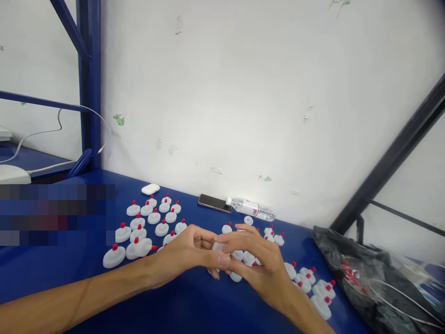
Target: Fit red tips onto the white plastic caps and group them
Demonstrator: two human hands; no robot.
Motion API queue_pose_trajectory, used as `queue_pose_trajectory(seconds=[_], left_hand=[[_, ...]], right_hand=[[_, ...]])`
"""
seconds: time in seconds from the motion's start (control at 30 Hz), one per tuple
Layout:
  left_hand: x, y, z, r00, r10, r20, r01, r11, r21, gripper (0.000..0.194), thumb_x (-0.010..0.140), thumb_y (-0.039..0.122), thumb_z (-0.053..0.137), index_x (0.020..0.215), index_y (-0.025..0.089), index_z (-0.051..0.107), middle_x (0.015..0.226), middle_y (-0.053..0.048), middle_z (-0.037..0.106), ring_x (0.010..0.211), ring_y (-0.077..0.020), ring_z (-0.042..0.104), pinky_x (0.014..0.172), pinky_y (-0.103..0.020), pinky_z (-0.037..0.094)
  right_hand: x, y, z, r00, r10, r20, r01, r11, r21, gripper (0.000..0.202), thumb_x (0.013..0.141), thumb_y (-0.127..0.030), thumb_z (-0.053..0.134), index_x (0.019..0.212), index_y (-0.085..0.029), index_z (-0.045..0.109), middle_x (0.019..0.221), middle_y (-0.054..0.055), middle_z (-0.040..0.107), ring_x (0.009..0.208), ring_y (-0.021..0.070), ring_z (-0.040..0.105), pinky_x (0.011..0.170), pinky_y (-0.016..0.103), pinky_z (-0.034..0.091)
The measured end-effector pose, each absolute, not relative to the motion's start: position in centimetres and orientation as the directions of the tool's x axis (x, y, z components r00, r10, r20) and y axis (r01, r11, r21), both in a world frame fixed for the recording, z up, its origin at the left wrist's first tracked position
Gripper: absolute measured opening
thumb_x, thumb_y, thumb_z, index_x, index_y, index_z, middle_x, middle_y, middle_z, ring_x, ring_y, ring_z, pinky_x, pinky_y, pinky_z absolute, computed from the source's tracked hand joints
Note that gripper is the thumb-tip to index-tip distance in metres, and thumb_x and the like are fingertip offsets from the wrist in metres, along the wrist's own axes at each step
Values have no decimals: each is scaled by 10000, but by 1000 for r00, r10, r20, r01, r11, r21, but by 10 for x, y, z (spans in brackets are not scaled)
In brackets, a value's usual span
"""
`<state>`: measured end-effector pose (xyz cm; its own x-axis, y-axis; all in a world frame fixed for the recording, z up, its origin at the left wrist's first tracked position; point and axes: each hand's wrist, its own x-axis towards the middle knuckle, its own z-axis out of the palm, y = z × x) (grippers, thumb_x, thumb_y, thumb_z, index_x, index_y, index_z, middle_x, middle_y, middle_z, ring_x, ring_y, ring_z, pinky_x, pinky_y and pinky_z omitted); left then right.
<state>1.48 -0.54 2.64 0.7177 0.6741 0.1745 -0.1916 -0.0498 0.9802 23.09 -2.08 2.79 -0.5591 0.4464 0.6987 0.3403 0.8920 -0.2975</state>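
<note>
Both hands meet above the middle of the blue table (194, 306). My left hand (194, 253) holds a white round cap (218, 248) between thumb and fingers. The fingers of my right hand (255, 257) close on the same cap from the other side, covering much of it. White caps with red tips (114, 256) stand in a group left of my hands. More such caps (321, 306) stand behind and to the right of my right hand. One cap (143, 247) in the left group lies tilted on its side.
Against the wall lie a white oval object (150, 189), a phone (214, 203) and a clear plastic bottle (253, 208). A black plastic bag (368, 297) with small red pieces (350, 273) sits at the right. Blue frame posts (91, 83) rise at the left.
</note>
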Motion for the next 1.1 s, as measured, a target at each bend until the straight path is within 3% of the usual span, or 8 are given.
queue_pose_trajectory(seconds=[0.13,0.43,0.7,0.87,1.0,1.1], left_hand=[[16,-7,27,697,696,173,-156,-89,984,296,854,413,775,941,131,796,835,-88,781,746,-187,712,651,-261,577],[18,-8,22,658,741,137,-169,-31,985,298,771,390,858,913,135,796,848,-58,798,828,-197,745,792,-284,603],[17,-8,18,622,760,188,-161,-111,981,255,772,361,853,869,132,800,779,-50,775,718,-150,694,702,-233,551],[15,-4,21,653,738,173,-107,-137,985,294,801,407,827,903,134,783,803,-49,751,773,-178,692,758,-280,574],[11,-3,27,624,736,261,-17,-321,947,409,951,530,610,933,154,769,864,-52,725,759,-176,658,652,-265,565],[6,0,27,486,767,420,193,-562,804,507,1050,500,378,940,174,750,890,-58,713,765,-187,638,630,-289,527]], right_hand=[[227,-21,28,-566,408,717,330,908,-257,261,918,-182,759,1129,-278,640,1057,-46,788,1003,123,744,1102,316,428],[226,-23,29,-549,359,755,347,920,-185,200,926,-167,745,1099,-245,683,1054,-32,809,1051,110,748,1140,256,385],[225,-24,27,-547,339,765,340,925,-166,181,921,-144,747,1047,-256,681,993,-58,811,1063,115,745,1145,279,404],[226,-22,26,-547,362,755,353,917,-184,196,935,-144,726,1083,-266,686,1078,-36,800,1084,137,736,1106,319,450],[228,-20,28,-502,416,758,412,886,-213,230,914,-221,770,1112,-287,673,1107,-39,796,991,144,748,1050,352,473],[233,-16,30,-424,493,760,500,827,-257,194,918,-244,762,1084,-293,675,1087,-31,794,975,165,731,969,365,507]])
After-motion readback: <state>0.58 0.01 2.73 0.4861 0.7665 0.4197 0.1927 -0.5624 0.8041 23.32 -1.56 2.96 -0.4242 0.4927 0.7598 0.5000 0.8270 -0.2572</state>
